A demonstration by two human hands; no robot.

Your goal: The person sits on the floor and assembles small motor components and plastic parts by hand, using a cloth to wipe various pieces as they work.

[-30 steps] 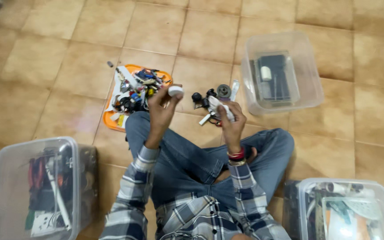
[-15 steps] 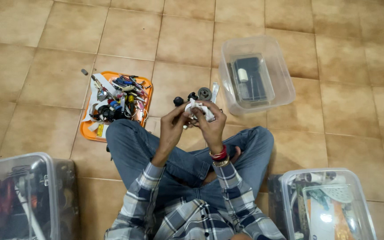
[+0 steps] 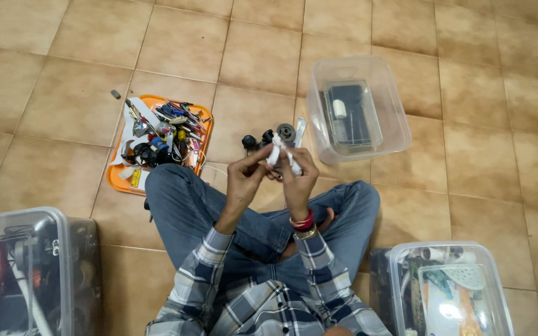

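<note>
Tan tiled floor point(image 3: 481, 155) all round, seen from above, with crossed legs in blue jeans point(image 3: 219, 218) at the middle. Held up over the lap: a small white plastic piece point(image 3: 281, 152), pinched from both sides. Left hand point(image 3: 244, 180) closed on its near-left end with thumb and forefinger; right hand point(image 3: 297, 177) closed on the other end, fingers curled round it, red and gold bangles point(image 3: 303, 225) at the wrist. Exact kind of the white piece not clear at this size.

Just beyond the grip, on the tile: a few small dark motor-like parts point(image 3: 269, 137) and a white strip, loose and touching one another. Farther out to the right of the grip: a clear plastic tub point(image 3: 393, 112) holding a dark flat device. Out to the left: an orange tray point(image 3: 119, 180) heaped with small tools and bits, its near edge touching the left knee; a small grey bit point(image 3: 116, 94) alone past its far corner. Nearer than the grip, at both lower corners: two more clear bins point(image 3: 63, 224) point(image 3: 400, 267) full of mixed parts, cut by the frame. Bare tile beyond the tray and tub, and between the tub and the right-hand bin.
</note>
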